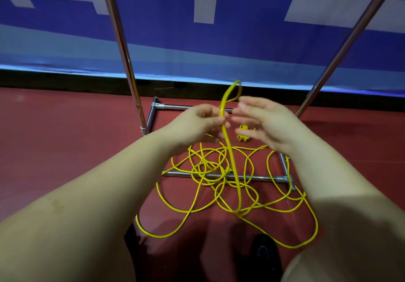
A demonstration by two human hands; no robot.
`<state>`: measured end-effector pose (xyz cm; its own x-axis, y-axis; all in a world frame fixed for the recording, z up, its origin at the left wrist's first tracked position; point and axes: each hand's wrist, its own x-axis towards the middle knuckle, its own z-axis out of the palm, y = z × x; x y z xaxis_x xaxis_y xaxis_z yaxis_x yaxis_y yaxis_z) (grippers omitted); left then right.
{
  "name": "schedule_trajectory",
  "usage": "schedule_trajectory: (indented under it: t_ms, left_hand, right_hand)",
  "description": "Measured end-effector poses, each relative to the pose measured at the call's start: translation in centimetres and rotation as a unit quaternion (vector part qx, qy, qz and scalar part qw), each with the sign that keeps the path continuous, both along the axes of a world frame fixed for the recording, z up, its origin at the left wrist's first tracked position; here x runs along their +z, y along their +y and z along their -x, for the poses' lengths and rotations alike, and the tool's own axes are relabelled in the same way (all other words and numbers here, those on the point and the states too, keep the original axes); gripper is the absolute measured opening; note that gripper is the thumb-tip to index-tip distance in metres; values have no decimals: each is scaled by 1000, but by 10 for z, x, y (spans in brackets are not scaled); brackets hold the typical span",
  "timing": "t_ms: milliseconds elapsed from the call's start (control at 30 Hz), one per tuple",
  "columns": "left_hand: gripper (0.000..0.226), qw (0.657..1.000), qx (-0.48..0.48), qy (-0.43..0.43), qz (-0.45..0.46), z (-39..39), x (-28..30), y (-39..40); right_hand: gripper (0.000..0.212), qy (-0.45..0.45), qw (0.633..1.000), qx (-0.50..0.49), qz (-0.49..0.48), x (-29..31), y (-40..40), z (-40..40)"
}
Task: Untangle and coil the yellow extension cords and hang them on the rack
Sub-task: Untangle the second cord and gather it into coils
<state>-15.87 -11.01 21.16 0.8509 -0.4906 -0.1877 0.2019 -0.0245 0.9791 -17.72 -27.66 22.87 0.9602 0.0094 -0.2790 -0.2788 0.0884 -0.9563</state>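
A yellow extension cord lies in a loose tangle of several loops on the red floor, over the base of the metal rack. My left hand grips a raised strand of that cord; a small bend of it stands up above my fingers and the strand drops down to the tangle. My right hand hovers just right of the strand with fingers spread, holding nothing. A yellow plug end lies on the floor behind my right hand, partly hidden.
Two chrome uprights of the rack rise at left and right, and its base bars cross the floor under the cord. A blue and white banner covers the wall behind. A dark shoe shows at the bottom.
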Motion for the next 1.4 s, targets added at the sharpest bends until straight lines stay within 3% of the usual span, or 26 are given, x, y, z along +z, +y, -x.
schedule_trajectory:
  t_ms: [100,167,300,400,500,600,700,767,833,900,1000,1067,1167,1233,1300,1400]
  left_hand:
    - [13,988,123,37,80,-9,5,5]
    - [11,971,191,66,130,-16,8,10]
    - [6,943,256,97,188,-24,10,19]
    - [11,960,202,117,153,-20,7,16]
    - [14,993,36,106,29,-5,3,7]
    - [14,990,-107,60,-65,9,-4,-3]
    - [18,991,-109,4,-79,9,-8,-7]
    - [19,994,-76,-18,-72,5,-5,-5]
    - [17,998,-35,-19,-47,1,-2,-3]
    - [16,1000,23,13,4,-2,2,-1]
    - [15,985,116,72,106,-9,8,3]
    - [16,965,166,108,170,-15,12,9]
    - [14,933,221,148,242,-24,15,19]
    - [12,940,215,136,226,-25,14,20]
    - [16,969,160,117,146,-21,9,16]
    - [24,995,-25,100,-11,-5,1,8]
  right_hand:
    - [16,42,974,160,155,-7,5,8]
    - [12,47,955,230,183,-11,8,11]
    - [16,19,958,211,195,-8,7,12]
    - [18,0,985,116,128,-3,4,7]
    - [16,-10,1000,17,-9,2,4,2]
    - [14,-6,993,-59,-106,5,5,-1]
    - [11,-7,990,-74,-118,4,5,-2]
    - [6,-2,995,-53,-89,2,4,-3]
    - [17,19,999,-13,-47,-1,2,-2]
    - [28,42,996,57,62,-4,1,1]
    - [32,37,936,211,279,-13,3,9]
    - [19,3,912,259,317,-15,7,12]
    - [15,-40,944,221,242,-10,9,12]
    - [15,-44,963,177,199,-3,8,11]
    - [14,-37,984,120,124,-1,8,9]
    - [11,-21,999,8,-36,3,7,4]
